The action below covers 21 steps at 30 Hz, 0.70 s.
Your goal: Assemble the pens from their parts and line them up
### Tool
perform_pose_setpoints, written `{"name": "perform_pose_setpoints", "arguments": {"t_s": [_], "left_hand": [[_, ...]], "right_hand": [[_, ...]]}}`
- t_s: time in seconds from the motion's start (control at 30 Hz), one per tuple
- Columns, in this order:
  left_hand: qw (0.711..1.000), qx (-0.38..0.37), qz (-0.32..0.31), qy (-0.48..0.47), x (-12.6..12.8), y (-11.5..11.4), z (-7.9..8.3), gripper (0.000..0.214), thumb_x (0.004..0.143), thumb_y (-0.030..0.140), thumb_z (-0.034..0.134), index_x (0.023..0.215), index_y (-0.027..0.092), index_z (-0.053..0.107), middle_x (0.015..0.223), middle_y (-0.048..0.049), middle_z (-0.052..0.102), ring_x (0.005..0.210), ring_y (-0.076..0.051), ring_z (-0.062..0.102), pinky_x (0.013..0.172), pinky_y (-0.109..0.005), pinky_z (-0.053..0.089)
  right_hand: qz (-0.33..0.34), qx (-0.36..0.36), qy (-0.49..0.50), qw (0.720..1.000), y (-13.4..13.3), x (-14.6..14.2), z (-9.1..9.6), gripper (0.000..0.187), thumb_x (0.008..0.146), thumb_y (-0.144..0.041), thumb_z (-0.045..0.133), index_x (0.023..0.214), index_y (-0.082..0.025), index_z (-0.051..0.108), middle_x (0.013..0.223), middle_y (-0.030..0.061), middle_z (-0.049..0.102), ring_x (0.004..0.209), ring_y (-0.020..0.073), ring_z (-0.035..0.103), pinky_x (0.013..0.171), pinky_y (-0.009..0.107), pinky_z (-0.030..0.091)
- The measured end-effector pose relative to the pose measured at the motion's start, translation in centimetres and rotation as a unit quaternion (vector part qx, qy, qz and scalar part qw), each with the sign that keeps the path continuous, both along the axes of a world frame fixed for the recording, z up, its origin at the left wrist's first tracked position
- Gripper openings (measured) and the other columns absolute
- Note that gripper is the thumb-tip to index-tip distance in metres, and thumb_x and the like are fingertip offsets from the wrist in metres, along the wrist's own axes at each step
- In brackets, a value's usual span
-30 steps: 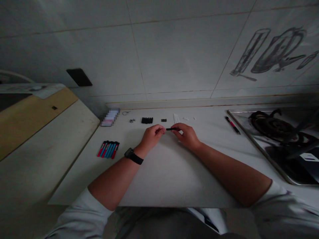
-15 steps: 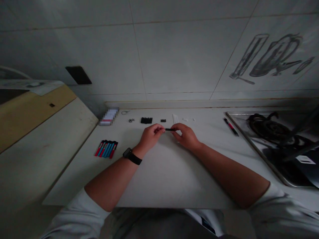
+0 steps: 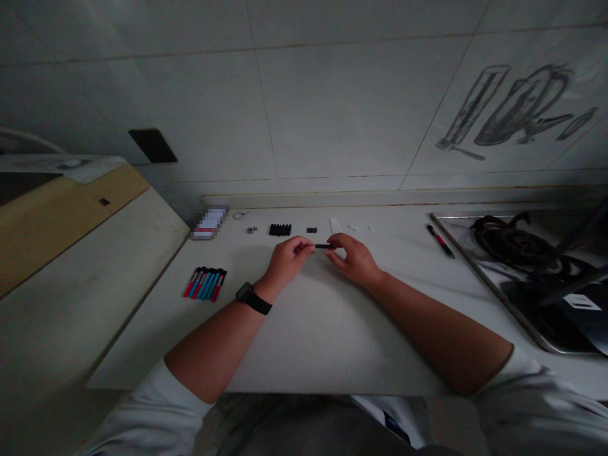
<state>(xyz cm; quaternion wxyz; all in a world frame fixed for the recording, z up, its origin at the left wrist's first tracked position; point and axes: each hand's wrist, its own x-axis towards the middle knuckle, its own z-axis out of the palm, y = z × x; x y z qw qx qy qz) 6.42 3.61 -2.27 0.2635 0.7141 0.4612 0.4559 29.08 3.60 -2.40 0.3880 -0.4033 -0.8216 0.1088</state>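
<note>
My left hand (image 3: 287, 258) pinches the left end of a short black pen tube (image 3: 323, 246) between thumb and fingers. At the tube's other end, my right hand (image 3: 354, 256) is closed on it with thumb and fingertips. The tube lies level, a little above the white counter (image 3: 327, 335). Just behind the hands are a row of short black tubes (image 3: 280, 230), a small cluster of tiny dark pieces (image 3: 311, 230) and several thin white sticks (image 3: 335, 225). Small white bits (image 3: 352, 227) sit to the right of the sticks.
Red and blue pens (image 3: 205, 284) with black ends lie side by side at left. Small dark metallic pieces (image 3: 251, 230) and a blurred-out package (image 3: 209, 223) are at the back left. One red and black pen (image 3: 440, 240) rests beside the gas stove (image 3: 517, 253).
Both hands keep hold of the black tube in nearly the same place. The view has shifted very slightly; the laid-out pieces have not moved on the counter.
</note>
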Motion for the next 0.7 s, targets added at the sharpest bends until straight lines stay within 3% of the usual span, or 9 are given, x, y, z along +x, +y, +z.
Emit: {"name": "perform_pose_setpoints", "arguments": {"t_s": [0.13, 0.37, 0.57, 0.7], "left_hand": [[1.0, -0.011, -0.004, -0.01, 0.01, 0.22, -0.37, 0.006, 0.09, 0.025, 0.071, 0.091, 0.021, 0.075, 0.086, -0.0012, 0.076, 0.079, -0.016, 0.066, 0.077, -0.029, 0.053], [0.999, -0.026, -0.034, -0.022, 0.03, 0.0, 0.2, 0.008, 0.09, 0.023, 0.068, 0.084, 0.019, 0.072, 0.083, -0.0019, 0.075, 0.078, -0.016, 0.067, 0.077, -0.029, 0.053], [0.998, -0.04, -0.039, -0.025, 0.08, -0.1, 0.3, 0.011, 0.092, 0.025, 0.066, 0.084, 0.019, 0.071, 0.082, -0.002, 0.075, 0.077, -0.016, 0.067, 0.075, -0.028, 0.053], [0.998, -0.038, -0.05, -0.022, 0.0, -0.05, 0.16, 0.011, 0.092, 0.026, 0.067, 0.085, 0.019, 0.071, 0.083, -0.002, 0.076, 0.078, -0.016, 0.068, 0.077, -0.03, 0.054]], "right_hand": [[0.005, 0.014, -0.012, 1.0, 0.04, 0.08, -0.01, 0.017, 0.103, -0.034, 0.056, 0.107, -0.022, 0.067, 0.099, 0.0078, 0.073, 0.092, 0.0216, 0.067, 0.086, 0.034, 0.051], [-0.007, -0.001, -0.059, 0.998, -0.18, 0.1, 0.49, 0.034, 0.108, -0.04, 0.045, 0.095, -0.021, 0.07, 0.087, 0.008, 0.073, 0.082, 0.0216, 0.066, 0.079, 0.033, 0.048], [0.002, 0.013, -0.029, 0.999, -0.19, 0.1, 0.67, 0.029, 0.105, -0.043, 0.051, 0.108, -0.021, 0.068, 0.097, 0.0088, 0.073, 0.09, 0.0221, 0.067, 0.084, 0.033, 0.05], [-0.006, 0.009, -0.046, 0.999, -0.22, 0.15, 0.78, 0.031, 0.106, -0.043, 0.048, 0.101, -0.022, 0.07, 0.094, 0.0084, 0.073, 0.088, 0.0221, 0.066, 0.082, 0.033, 0.049]]}}
